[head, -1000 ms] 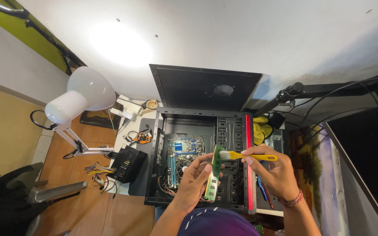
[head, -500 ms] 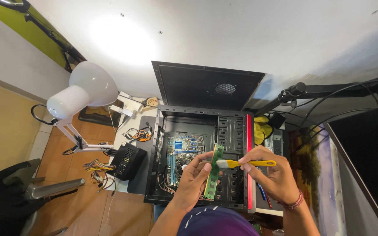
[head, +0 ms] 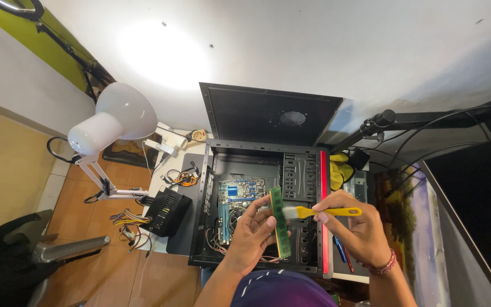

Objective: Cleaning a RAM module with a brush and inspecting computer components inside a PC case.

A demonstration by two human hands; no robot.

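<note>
While the left hand (head: 251, 236) grips a green memory stick (head: 280, 223) upright above the open computer case (head: 257, 204), the right hand (head: 356, 230) pinches a yellow brush (head: 319, 212), bristles touching the stick.

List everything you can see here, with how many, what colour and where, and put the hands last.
Memory stick: one, green, held upright over the open case.
Brush: one, yellow handle, pale bristles touching the stick.
Computer case: one, black with a red strip, lying open on the desk.
Motherboard: one, blue, inside the case.
Side panel: one, black, leaning on the wall behind the case.
Desk lamp: one, white, left of the case.
Power supply: one, black, left of the case, with loose coloured wires.
Cloth: one, yellow, right of the case.
Monitor: one, dark, far right.
Left hand: holds the memory stick.
Right hand: holds the brush.
</note>
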